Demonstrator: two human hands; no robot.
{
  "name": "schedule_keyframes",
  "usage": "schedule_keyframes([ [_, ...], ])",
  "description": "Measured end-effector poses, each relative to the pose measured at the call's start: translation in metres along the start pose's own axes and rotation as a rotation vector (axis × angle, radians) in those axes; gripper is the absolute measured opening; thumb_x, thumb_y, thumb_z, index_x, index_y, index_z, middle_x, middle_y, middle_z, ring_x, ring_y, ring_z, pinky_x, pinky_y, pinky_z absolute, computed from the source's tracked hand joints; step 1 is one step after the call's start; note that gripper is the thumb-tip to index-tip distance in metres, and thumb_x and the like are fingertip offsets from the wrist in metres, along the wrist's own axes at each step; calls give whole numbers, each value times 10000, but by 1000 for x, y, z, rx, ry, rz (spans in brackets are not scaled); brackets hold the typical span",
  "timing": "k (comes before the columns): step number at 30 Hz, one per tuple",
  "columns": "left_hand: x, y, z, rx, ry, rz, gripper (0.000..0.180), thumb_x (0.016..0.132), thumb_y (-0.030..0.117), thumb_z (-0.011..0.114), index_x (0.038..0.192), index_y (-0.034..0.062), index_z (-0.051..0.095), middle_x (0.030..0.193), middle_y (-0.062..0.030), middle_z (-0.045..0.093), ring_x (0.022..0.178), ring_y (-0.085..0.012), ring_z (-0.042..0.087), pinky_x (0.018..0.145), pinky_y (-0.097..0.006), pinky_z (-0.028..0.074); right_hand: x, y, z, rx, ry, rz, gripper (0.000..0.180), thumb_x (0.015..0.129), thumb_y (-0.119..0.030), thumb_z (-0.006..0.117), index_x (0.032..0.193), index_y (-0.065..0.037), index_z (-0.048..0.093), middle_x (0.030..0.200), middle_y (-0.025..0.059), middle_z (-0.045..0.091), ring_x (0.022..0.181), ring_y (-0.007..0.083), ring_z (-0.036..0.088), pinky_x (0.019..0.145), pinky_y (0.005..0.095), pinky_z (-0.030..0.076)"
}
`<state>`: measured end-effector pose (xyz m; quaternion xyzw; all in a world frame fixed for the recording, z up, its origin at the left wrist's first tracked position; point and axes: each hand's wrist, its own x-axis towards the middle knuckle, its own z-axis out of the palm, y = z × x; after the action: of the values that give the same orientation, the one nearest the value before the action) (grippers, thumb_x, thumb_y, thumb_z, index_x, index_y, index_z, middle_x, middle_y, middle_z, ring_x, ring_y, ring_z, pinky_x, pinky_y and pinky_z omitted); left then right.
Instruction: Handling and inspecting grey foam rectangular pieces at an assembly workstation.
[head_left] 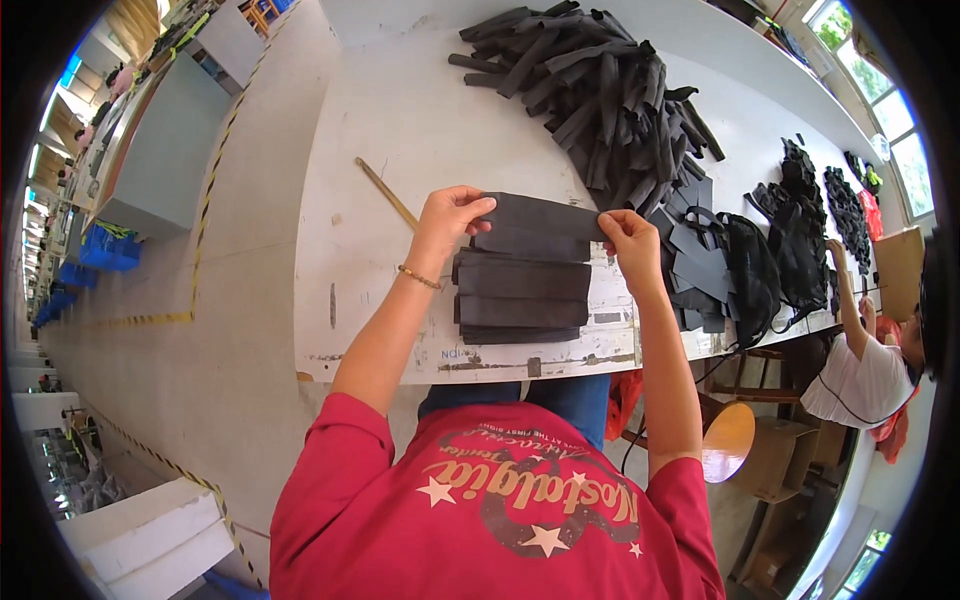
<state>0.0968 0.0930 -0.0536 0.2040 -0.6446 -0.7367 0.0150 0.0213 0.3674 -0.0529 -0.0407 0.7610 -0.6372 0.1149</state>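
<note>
My left hand (458, 214) pinches the left end of a black fabric strip (545, 217), and my right hand (630, 244) pinches its right end. The strip is stretched flat between both hands, above the far end of a stack of similar black strips (522, 280) near the table's front edge. Those stacked pieces lie crosswise in overlapping rows. Beyond my hands a large loose heap of black strips (610, 100) covers the far middle of the white table (370, 110). A thin wooden stick (385, 190) lies on the table beside my left hand.
Flat black pieces (700, 265) and black mesh items (755, 270) lie to my right. Farther right, a co-worker in a white top (862, 375) reaches over the table. A round stool (729, 440) and cardboard boxes (780, 455) stand below. At left is the floor aisle (250, 230).
</note>
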Motion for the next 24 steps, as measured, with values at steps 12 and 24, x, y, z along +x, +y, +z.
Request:
schedule_keyframes([
  [12, 3, -35, -8, 739, 2, 113, 246, 706, 205, 803, 841, 46, 671, 748, -59, 678, 666, -176, 637, 632, -309, 506, 3, 47, 8, -347, 15, -107, 196, 817, -156, 740, 870, 18, 665, 694, 53, 642, 635, 106, 565, 596, 271, 461],
  [24, 22, -4, 40, 463, -84, 291, 197, 861, 182, 691, 951, 15, 640, 760, -47, 649, 655, -117, 589, 606, -270, 491, 40, 37, -13, -553, 574, -128, 354, 882, -333, 669, 959, 13, 650, 744, 162, 679, 701, 340, 657, 658, 403, 490],
])
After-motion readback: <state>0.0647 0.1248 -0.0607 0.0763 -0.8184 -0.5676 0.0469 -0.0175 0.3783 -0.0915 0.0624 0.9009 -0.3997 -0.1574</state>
